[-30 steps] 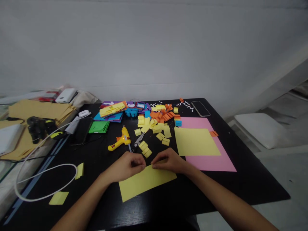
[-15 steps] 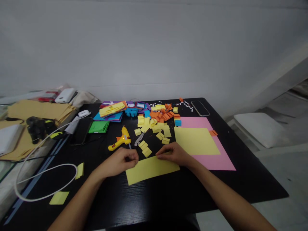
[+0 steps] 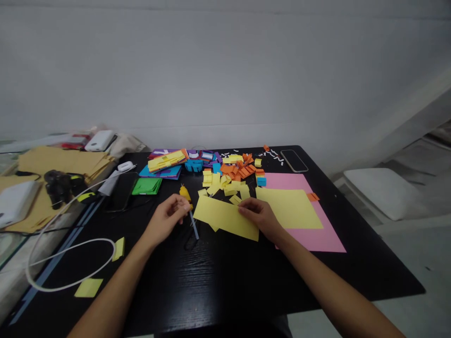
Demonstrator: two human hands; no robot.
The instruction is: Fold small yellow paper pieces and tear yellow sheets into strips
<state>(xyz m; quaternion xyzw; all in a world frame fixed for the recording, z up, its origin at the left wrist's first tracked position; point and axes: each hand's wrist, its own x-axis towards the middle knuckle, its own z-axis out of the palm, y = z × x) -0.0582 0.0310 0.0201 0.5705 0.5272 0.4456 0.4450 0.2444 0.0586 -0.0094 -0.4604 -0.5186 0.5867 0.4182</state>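
My left hand has its fingers curled round the yellow glue gun, covering its handle and most of its body. A pale glue stick sticks out of the gun's rear, toward me. My right hand pinches a yellow paper strip by its upper edge, between thumb and fingers. The strip is slanted, its left end higher, and partly hides the scissors and some folded yellow paper pieces behind it.
A yellow sheet lies on a pink sheet at right. Folded orange pieces, a green paper stack and a phone lie farther back. A white cable loops at left, beside yellow paper scraps.
My left hand has let go of the yellow strip and moved up and left onto the glue gun. My right hand has raised and turned the strip, its left end now higher.
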